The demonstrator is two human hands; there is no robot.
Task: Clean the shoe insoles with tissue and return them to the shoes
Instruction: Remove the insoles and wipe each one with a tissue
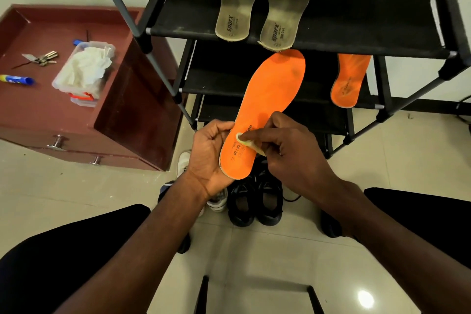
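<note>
Wiping orange insole (265, 109), held in front of rack (356, 20), heel low. Left hand (209, 158) grips heel edge, bracing it. Right hand (288, 145) fingers pinch tissue (248, 141), pressing heel print. Second orange insole (349, 79) waits on middle shelf; shoes (254, 201) on floor below.

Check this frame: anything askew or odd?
The two grey insoles on the top shelf overhang its front edge at the heels and look heavily soiled. Nothing looks spilled or broken.
</note>
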